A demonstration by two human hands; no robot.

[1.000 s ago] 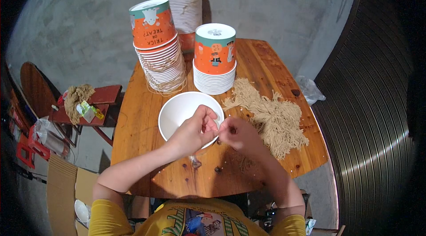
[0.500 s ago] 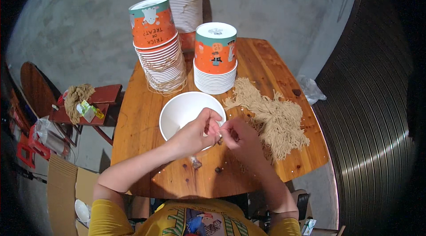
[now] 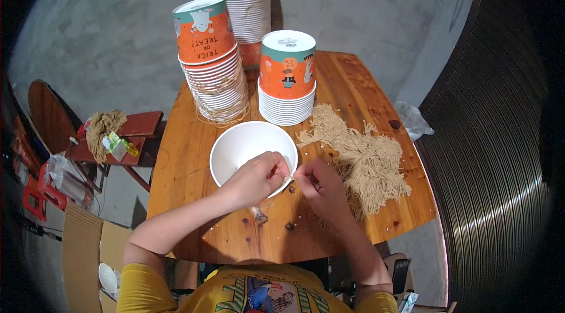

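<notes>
Left hand (image 3: 256,182), right hand (image 3: 321,189) are pinching a pale piece (image 3: 291,177) between them. Likely light, pliable; ends are suiting pinches.

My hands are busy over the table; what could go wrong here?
The small pale piece between left grip and right grip could slip, perhaps into the open white bucket.
The right forearm, close beside the tan string heap, might drag loose strands.
Thin cords hanging around the left bucket stack may tangle.
</notes>
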